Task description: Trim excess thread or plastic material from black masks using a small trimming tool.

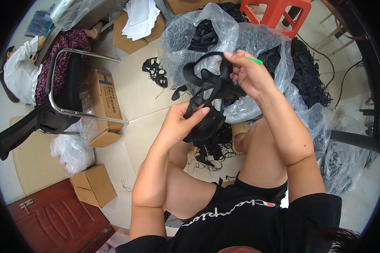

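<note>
Between my two hands a black strappy fabric piece (pixel 211 78) is held up over the floor, its loops and wider bands hanging in the air. My left hand (pixel 185 120) pinches its lower end between thumb and fingers. My right hand (pixel 249 71) grips the upper right part, fingers curled round the cloth. A small bright green object (pixel 253 60) lies along the right hand; its kind I cannot make out. Below, a heap of black fabric pieces with thin cords (pixel 215 149) lies between my feet. Behind the held piece, a large clear plastic bag (pixel 177 50) contains more black pieces.
An orange-red stool (pixel 278 17) stands at the far right, beside a black strappy heap (pixel 310 76). Loose black pieces (pixel 155 71) lie on the tiles. To the left are cardboard boxes (pixel 95 185), a metal-framed chair (pixel 84 111) and a seated person (pixel 23 74). Cables cross the right floor.
</note>
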A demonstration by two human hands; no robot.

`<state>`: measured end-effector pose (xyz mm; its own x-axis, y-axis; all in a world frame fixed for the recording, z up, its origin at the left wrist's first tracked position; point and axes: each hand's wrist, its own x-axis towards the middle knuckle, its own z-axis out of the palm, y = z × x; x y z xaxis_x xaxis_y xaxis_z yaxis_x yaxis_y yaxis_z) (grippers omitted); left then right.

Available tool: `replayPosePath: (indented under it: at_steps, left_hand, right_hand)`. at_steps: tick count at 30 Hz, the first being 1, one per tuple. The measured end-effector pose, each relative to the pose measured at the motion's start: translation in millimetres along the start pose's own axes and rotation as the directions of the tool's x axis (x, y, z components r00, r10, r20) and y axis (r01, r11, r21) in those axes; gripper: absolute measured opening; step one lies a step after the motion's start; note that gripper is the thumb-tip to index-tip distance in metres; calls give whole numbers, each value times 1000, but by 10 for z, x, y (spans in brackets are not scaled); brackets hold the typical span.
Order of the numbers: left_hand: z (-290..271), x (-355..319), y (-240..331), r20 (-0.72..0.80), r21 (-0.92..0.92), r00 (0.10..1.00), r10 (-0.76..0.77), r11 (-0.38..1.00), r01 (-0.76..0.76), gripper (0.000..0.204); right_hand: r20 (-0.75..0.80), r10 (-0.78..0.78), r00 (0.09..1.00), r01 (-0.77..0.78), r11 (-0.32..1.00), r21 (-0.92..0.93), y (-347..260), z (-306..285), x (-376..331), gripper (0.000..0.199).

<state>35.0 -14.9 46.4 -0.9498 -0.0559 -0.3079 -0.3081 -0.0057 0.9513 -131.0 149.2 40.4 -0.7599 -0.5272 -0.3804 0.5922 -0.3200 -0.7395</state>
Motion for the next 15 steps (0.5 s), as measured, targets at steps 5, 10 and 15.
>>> replayPosePath:
  at_steps: [5, 10, 15]
  left_hand:
    - [-56, -46, -85, 89, 287, 981, -171, 948, 139, 22]
    - [-170, -100, -40, 207, 501, 947, -245, 858, 113, 19]
    - [-151, -101, 53, 100, 697, 943, -318, 699, 162, 28]
  right_hand:
    - [-139, -10, 990, 42, 973, 229, -166, -256, 181, 12]
    - [-236, 15, 972, 60, 950, 307, -323, -351, 215, 17]
    - [-231, -24, 973, 75, 974, 215, -283, -360, 239, 18]
